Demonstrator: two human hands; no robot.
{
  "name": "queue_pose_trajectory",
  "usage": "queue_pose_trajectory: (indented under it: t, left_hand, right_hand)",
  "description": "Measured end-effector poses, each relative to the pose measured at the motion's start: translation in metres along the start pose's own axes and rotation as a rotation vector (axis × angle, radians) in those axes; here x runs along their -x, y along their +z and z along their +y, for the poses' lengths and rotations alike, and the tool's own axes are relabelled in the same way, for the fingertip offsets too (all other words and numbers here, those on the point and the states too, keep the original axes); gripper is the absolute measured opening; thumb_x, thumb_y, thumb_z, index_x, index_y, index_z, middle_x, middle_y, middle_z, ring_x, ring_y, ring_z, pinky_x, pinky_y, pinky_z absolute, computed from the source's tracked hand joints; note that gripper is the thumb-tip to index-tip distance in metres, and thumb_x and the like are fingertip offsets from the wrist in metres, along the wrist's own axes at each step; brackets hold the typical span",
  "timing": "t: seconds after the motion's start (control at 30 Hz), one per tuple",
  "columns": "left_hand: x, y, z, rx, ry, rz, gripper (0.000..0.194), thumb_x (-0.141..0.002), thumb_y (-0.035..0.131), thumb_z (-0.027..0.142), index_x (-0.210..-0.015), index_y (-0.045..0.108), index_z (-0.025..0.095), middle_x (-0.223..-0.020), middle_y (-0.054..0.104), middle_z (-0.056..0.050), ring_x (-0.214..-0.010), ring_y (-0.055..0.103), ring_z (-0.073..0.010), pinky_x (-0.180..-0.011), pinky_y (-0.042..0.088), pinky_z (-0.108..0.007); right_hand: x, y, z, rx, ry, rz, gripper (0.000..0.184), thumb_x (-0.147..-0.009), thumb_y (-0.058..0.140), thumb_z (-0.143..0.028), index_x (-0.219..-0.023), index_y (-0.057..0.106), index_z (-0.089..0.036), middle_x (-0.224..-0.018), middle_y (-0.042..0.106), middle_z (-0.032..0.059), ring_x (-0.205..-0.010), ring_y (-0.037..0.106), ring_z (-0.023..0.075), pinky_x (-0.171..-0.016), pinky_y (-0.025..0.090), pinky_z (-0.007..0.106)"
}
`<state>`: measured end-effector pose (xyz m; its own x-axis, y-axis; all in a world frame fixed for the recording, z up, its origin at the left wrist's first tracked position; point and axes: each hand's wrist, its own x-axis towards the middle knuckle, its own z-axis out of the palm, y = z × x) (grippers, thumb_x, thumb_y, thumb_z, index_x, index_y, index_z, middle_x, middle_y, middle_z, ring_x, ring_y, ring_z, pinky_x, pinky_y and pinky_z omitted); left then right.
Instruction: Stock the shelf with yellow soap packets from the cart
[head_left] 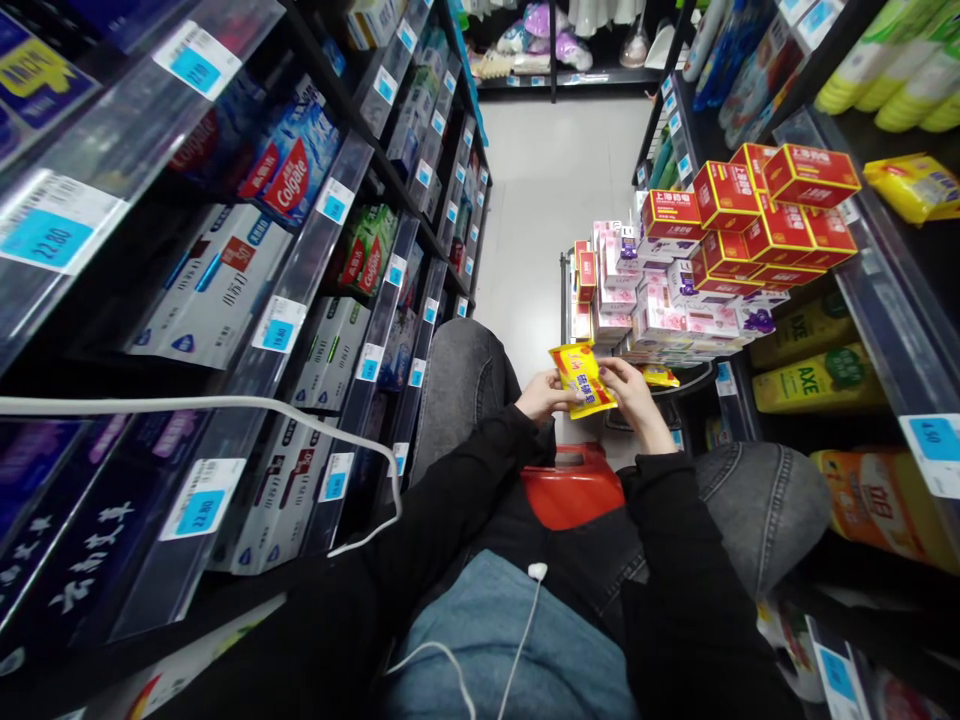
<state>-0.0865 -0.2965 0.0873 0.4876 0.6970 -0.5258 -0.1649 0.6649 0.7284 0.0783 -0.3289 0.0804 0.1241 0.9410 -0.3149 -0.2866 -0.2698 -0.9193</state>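
Observation:
Between my two hands, above the red stool, is a yellow soap packet (582, 381) with red and blue print. My left hand (543, 397) is closed on its left edge, fingers at the lower side. My right hand (632, 393) grips the packet's right edge with thumb and fingers. Just behind my right hand, another yellow packet (660, 376) shows in part. Beyond the hands stands a pile of pink and white soap boxes (664, 310), with red and yellow soap boxes (780, 225) stacked on top.
Toothpaste shelves (352, 200) with price tags line my left. On the right, a shelf holds yellow AXE bottles (821, 378) and another yellow packet (916, 187). A red stool (574, 490) is between my legs. A white cable (300, 408) crosses at left. The grey aisle floor (555, 150) stretches ahead.

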Motion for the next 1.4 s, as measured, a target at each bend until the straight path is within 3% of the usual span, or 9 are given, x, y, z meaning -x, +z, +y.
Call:
queue_pose_trajectory:
  t: [0.17, 0.3, 0.47, 0.57, 0.77, 0.93, 1.13, 1.4]
  left_hand:
    - [-0.004, -0.005, -0.001, 0.023, 0.127, 0.125, 0.061, -0.032, 0.092, 0.019, -0.086, 0.066, 0.006, -0.077, 0.071, -0.008, -0.067, 0.065, -0.0168, -0.062, 0.054, -0.027]
    - [-0.004, -0.006, -0.001, 0.086, 0.124, 0.079, 0.059, -0.038, 0.091, 0.02, -0.09, 0.065, 0.009, -0.082, 0.07, -0.008, -0.074, 0.066, -0.0184, -0.071, 0.056, -0.032]
    - [-0.004, -0.007, -0.002, 0.134, 0.005, 0.049, 0.049, -0.067, 0.078, 0.049, -0.094, 0.064, 0.01, -0.081, 0.068, -0.009, -0.07, 0.065, -0.0183, -0.071, 0.057, -0.038]
    - [-0.006, -0.007, -0.002, 0.139, 0.062, 0.065, 0.046, -0.075, 0.072, 0.049, -0.096, 0.065, 0.009, -0.088, 0.069, -0.012, -0.076, 0.066, -0.0178, -0.076, 0.057, -0.035]
    - [-0.006, -0.007, -0.001, 0.093, 0.182, 0.128, 0.048, -0.078, 0.072, 0.037, -0.118, 0.064, 0.012, -0.107, 0.068, -0.013, -0.083, 0.068, -0.0189, -0.074, 0.058, -0.032]
    - [-0.008, -0.009, -0.002, 0.079, 0.183, 0.164, 0.046, -0.079, 0.069, 0.043, -0.108, 0.069, 0.007, -0.099, 0.071, -0.014, -0.08, 0.069, -0.0211, -0.065, 0.059, -0.029]
    - [-0.014, -0.011, -0.011, 0.045, 0.31, 0.196, 0.046, -0.07, 0.075, 0.045, -0.096, 0.074, 0.008, -0.093, 0.073, -0.011, -0.078, 0.069, -0.022, -0.066, 0.059, -0.032]
    - [-0.022, -0.024, -0.02, -0.1, 0.461, 0.4, 0.042, -0.07, 0.072, 0.051, -0.083, 0.074, 0.01, -0.072, 0.07, -0.004, -0.068, 0.067, -0.0186, -0.063, 0.056, -0.028]
  right_hand:
    - [0.004, 0.003, -0.003, 0.025, 0.091, -0.107, 0.048, -0.054, 0.082, -0.053, -0.083, 0.065, -0.019, -0.082, 0.067, 0.0038, -0.072, 0.064, 0.0189, -0.06, 0.054, 0.03]
    - [0.0, 0.003, 0.002, 0.058, -0.012, -0.038, 0.049, -0.054, 0.082, -0.054, -0.082, 0.067, -0.018, -0.082, 0.069, 0.0042, -0.074, 0.064, 0.0198, -0.064, 0.054, 0.032]
    - [-0.007, -0.002, 0.009, 0.019, -0.109, 0.08, 0.05, -0.06, 0.074, -0.064, -0.079, 0.065, -0.019, -0.08, 0.068, 0.0043, -0.075, 0.063, 0.0211, -0.068, 0.053, 0.033]
    - [-0.009, -0.005, 0.012, -0.01, -0.119, 0.106, 0.051, -0.062, 0.072, -0.066, -0.08, 0.063, -0.02, -0.077, 0.065, 0.0028, -0.071, 0.062, 0.0197, -0.068, 0.052, 0.033]
    - [-0.012, -0.01, 0.017, 0.072, -0.181, 0.15, 0.051, -0.066, 0.066, -0.069, -0.076, 0.059, -0.019, -0.072, 0.06, 0.0011, -0.068, 0.057, 0.0161, -0.067, 0.048, 0.028]
    - [-0.015, -0.013, 0.022, 0.107, -0.209, 0.164, 0.05, -0.07, 0.062, -0.069, -0.074, 0.057, -0.019, -0.07, 0.056, 0.0003, -0.066, 0.052, 0.0146, -0.064, 0.045, 0.027]
    - [-0.017, -0.014, 0.024, 0.147, -0.228, 0.205, 0.05, -0.071, 0.059, -0.07, -0.074, 0.055, -0.019, -0.068, 0.055, 0.0014, -0.068, 0.051, 0.0163, -0.064, 0.044, 0.028]
    - [-0.013, -0.004, 0.02, 0.078, -0.19, 0.2, 0.049, -0.067, 0.063, -0.067, -0.07, 0.053, -0.019, -0.065, 0.053, 0.0, -0.06, 0.049, 0.0139, -0.058, 0.041, 0.026]
